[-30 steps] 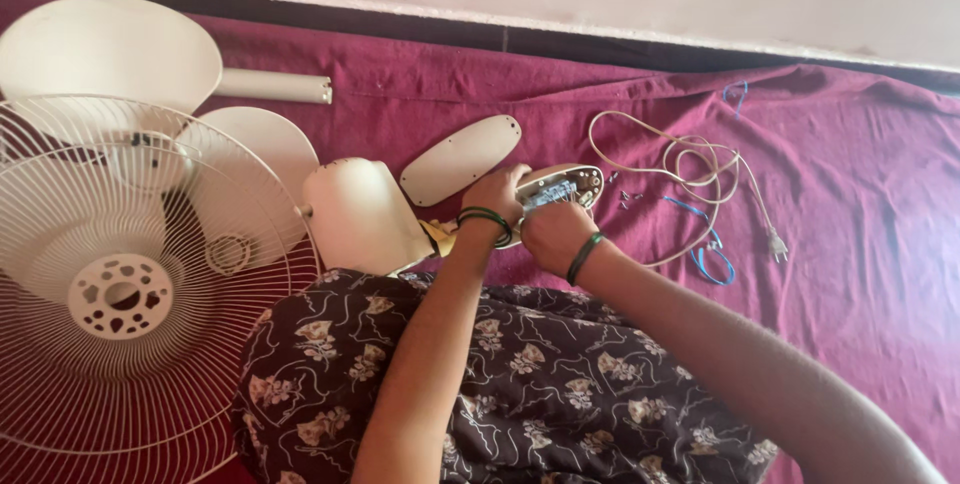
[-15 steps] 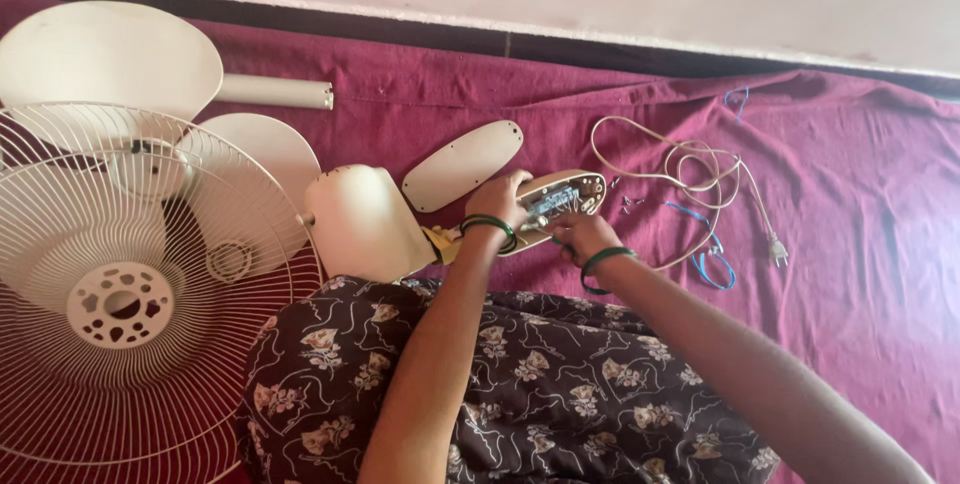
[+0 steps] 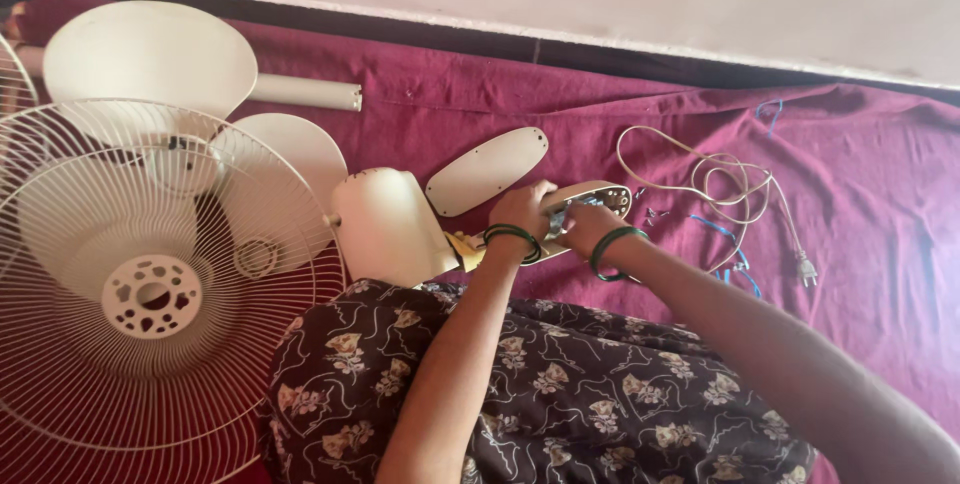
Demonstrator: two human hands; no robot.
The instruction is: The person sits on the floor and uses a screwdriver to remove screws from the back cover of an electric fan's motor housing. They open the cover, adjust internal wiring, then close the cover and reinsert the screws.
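Fan grille [image 3: 150,284] left of housing [image 3: 585,209]; cord [image 3: 720,194] right

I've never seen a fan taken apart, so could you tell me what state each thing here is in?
Left hand: gripping the open control housing.
Right hand: fingers on the housing's inside.
Control housing: opened, innards exposed.
Oval cover plate: removed, lying beside the housing.
Fan guard: detached, flat on the cloth.
Power cord: unplugged, loosely coiled.
Tube: lying flat, separate.

The cream oval fan housing [image 3: 590,206] lies open side up on the maroon cloth, tilted slightly; inside it something blue and metallic shows, perhaps wiring; both hands partly cover it.
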